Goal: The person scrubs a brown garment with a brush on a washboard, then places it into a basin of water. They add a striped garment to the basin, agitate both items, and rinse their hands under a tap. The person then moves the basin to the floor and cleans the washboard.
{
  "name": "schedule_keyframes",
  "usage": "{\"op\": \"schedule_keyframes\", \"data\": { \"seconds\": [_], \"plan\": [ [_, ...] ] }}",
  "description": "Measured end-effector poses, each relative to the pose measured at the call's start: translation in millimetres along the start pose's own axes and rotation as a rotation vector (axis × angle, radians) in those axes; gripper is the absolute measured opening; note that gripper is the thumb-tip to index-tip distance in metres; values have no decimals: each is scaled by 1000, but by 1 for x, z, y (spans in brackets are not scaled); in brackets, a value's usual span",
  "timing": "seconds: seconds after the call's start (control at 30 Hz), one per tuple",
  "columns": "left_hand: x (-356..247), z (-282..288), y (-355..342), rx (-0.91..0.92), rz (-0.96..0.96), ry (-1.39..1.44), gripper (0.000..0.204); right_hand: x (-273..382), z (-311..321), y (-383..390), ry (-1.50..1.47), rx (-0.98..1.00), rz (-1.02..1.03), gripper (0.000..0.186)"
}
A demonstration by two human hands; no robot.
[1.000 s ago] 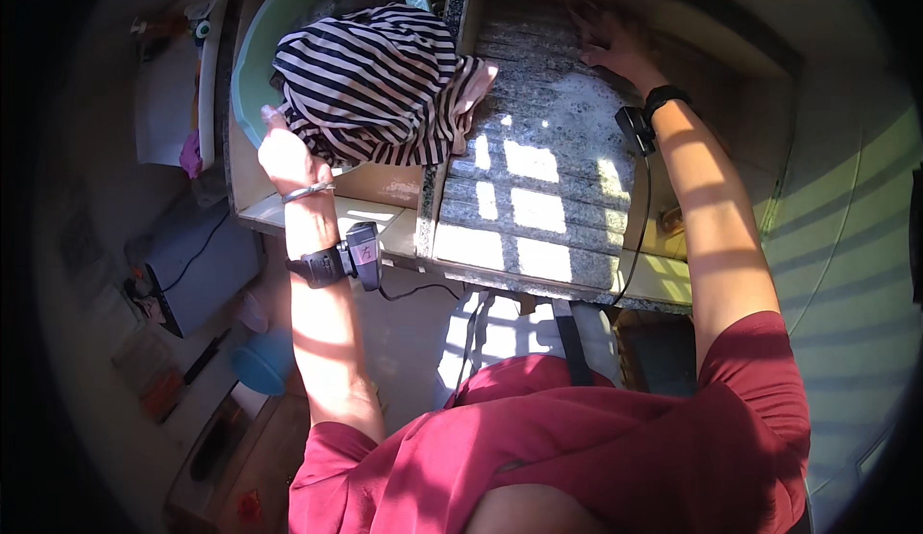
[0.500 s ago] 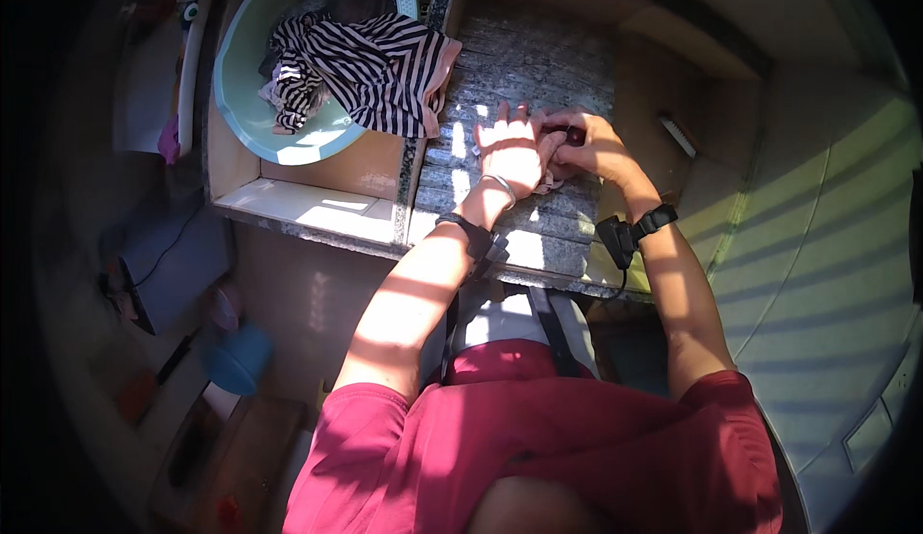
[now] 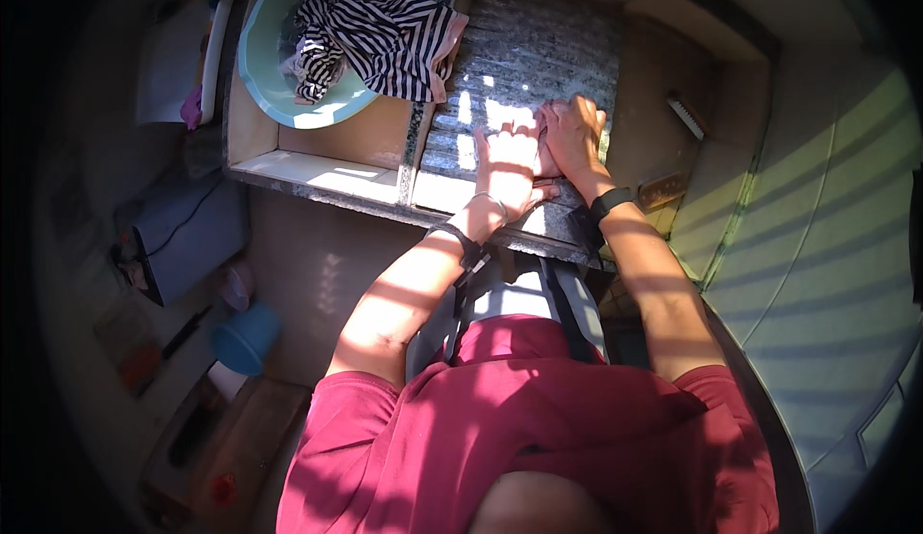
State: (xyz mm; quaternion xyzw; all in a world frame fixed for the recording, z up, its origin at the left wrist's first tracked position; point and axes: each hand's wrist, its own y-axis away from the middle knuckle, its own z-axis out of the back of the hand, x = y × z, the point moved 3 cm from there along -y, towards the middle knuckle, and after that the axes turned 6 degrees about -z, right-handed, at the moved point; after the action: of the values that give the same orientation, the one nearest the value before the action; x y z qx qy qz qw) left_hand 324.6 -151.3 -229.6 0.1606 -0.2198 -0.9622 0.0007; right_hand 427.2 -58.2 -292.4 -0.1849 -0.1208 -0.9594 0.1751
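While the striped shirt (image 3: 385, 44) is sitting in the basin (image 3: 260, 73), I'm pressing both hands' (image 3: 510, 164) fingers flat, rubbing something small on the washing slab (image 3: 548, 44).

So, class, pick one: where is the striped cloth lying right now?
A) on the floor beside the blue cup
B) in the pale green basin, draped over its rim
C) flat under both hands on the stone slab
B: the striped cloth sits in the pale green basin, one edge hanging over the rim, apart from both hands on the stone slab.
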Motion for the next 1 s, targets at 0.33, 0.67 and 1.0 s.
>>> {"op": "schedule_keyframes", "data": {
  "seconds": [0.33,0.67,1.0],
  "plan": [
    [15,-52,8,-84,25,-68,78,30,-8,42,-223,-75,138,20],
    [14,-47,35,-184,37,94,89,50,5,93,-484,-209,201,16],
    [55,-26,60,-294,-159,314,51,16,-8,53,-1245,200,-529,34]
  ]
}}
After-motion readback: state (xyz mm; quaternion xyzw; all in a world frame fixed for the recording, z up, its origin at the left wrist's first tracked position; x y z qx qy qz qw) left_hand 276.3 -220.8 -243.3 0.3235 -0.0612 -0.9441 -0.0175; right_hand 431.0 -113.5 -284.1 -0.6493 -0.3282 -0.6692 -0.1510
